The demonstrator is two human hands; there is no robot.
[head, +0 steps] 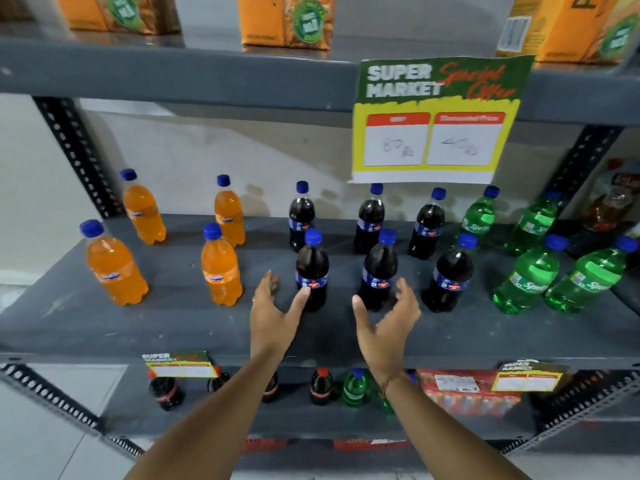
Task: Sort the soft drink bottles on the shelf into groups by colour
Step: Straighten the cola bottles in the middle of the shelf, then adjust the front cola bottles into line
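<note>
While four orange, six dark cola and four green plastic bottles stand grouped on the grey metal shelf, the left hand and right hand, fingers spread and empty, flank the front cola bottle. Full, probably weighty, smooth-sided; best gripped at the labelled waist.

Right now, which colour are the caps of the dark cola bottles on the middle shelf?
Blue. The head view shows it best, for example on the front cola bottle beside the left hand.
</note>
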